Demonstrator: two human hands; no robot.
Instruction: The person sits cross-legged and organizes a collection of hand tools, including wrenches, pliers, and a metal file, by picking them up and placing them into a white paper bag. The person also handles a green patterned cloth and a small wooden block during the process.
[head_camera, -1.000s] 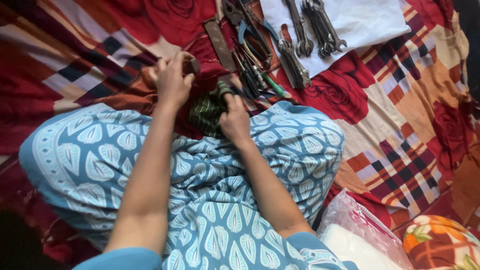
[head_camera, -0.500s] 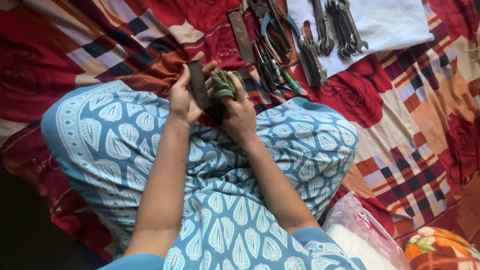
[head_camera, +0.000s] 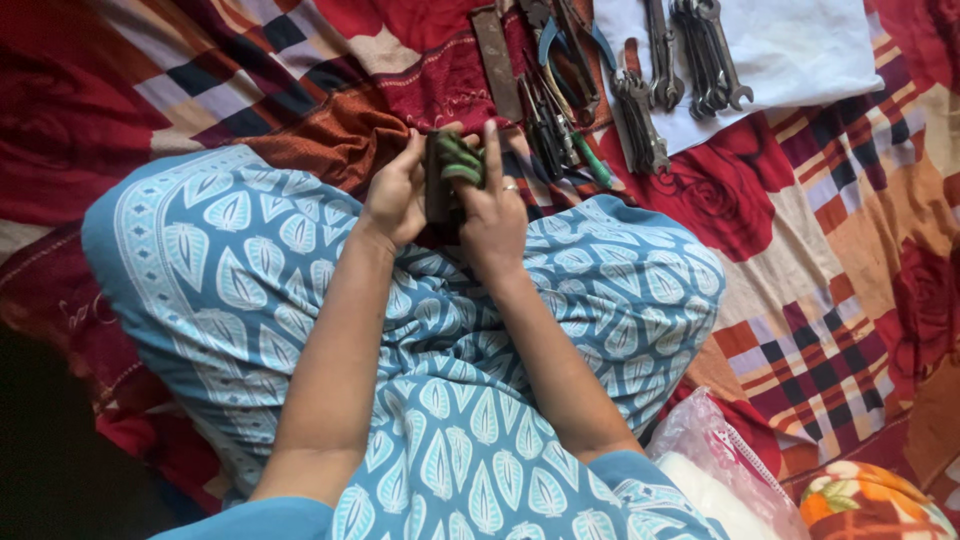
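I saw the red patterned blanket (head_camera: 800, 230) spread under everything, the blue leaf-print lap (head_camera: 300, 260) in front of it, and, held just above that lap, a dark flat metal piece (head_camera: 436, 180) with a green striped cloth (head_camera: 458, 160) bunched against it. Left hand (head_camera: 395, 200) was closed around the metal piece's left edge, right hand (head_camera: 495, 210) closed on the cloth, pressing it onto the piece. I judged the piece stiff, fairly heavy, best gripped by its long edges, the cloth soft and light; beyond the lap lay a flat file (head_camera: 497, 50), pliers (head_camera: 560, 60) and spanners (head_camera: 700, 50) on a white cloth (head_camera: 800, 45).
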